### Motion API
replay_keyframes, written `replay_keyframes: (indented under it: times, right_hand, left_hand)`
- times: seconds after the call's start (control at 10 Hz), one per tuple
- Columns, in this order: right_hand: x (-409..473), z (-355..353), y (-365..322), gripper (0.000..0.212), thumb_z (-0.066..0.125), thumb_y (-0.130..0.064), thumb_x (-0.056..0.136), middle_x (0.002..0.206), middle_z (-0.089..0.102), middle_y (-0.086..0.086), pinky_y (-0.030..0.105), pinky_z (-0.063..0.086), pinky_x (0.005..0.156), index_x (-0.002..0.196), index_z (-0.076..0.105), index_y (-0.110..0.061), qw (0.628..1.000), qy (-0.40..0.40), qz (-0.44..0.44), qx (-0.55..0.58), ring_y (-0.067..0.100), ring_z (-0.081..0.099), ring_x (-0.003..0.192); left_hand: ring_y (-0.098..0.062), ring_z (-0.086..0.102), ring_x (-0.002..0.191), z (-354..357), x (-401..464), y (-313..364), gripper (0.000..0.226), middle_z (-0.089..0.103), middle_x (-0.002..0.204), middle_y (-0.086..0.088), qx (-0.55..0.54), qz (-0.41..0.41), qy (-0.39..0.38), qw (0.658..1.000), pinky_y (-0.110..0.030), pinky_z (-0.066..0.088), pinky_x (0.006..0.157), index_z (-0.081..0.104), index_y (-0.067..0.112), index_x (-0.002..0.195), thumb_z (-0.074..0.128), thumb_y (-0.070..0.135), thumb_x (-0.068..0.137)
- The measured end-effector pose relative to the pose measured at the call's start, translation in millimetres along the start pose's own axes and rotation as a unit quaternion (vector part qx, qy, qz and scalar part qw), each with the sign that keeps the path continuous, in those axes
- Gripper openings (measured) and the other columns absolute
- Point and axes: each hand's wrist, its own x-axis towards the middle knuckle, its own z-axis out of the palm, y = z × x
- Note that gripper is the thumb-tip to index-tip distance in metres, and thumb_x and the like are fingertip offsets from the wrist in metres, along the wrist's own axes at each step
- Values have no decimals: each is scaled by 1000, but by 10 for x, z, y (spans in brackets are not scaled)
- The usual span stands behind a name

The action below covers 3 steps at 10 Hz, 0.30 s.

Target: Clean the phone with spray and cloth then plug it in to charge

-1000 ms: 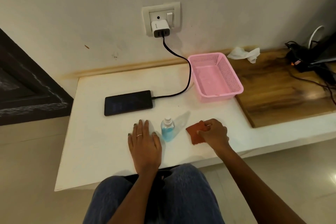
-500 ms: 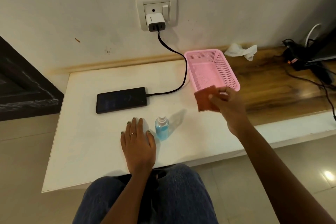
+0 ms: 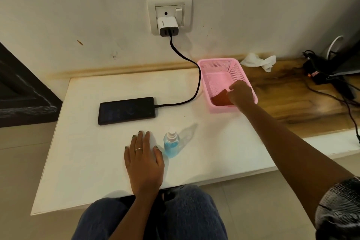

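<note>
The black phone lies flat on the white table, with a black cable plugged into its right end. The cable runs up to a white charger in the wall socket. My right hand reaches into the pink basket and pinches the red-orange cloth, which rests on the basket floor. A small spray bottle of blue liquid stands upright near the front. My left hand lies flat on the table just left of the bottle, holding nothing.
A wooden surface adjoins the table on the right, carrying a crumpled white tissue and a tangle of black cables and devices. My knees in jeans are under the table's front edge.
My right hand lifted the cloth from the table beside the bottle, carried it up and right, and lowered it into the pink basket. My left hand stayed flat in place.
</note>
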Motion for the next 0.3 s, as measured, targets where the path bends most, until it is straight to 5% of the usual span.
replay_keyframes:
  times: [0.1, 0.3]
  right_hand:
    - [-46, 3, 89, 32, 53, -7, 90, 123, 58, 13, 35, 44, 92, 122, 53, -2, 997, 14, -19, -73, 30, 54, 113]
    - [-549, -22, 9, 24, 52, 5, 81, 100, 69, 10, 31, 48, 77, 100, 65, -5, 977, 136, -134, 93, 26, 61, 94]
  left_hand:
    - [-27, 32, 141, 0, -1, 18, 48, 39, 150, -10, 1, 6, 1, 1000, -45, 20, 117, 42, 12, 141, 49, 23, 95]
    - [-27, 33, 140, -10, 2, 21, 48, 40, 150, -10, -15, 5, 18, 1000, -45, 20, 117, 44, 12, 140, 50, 25, 95]
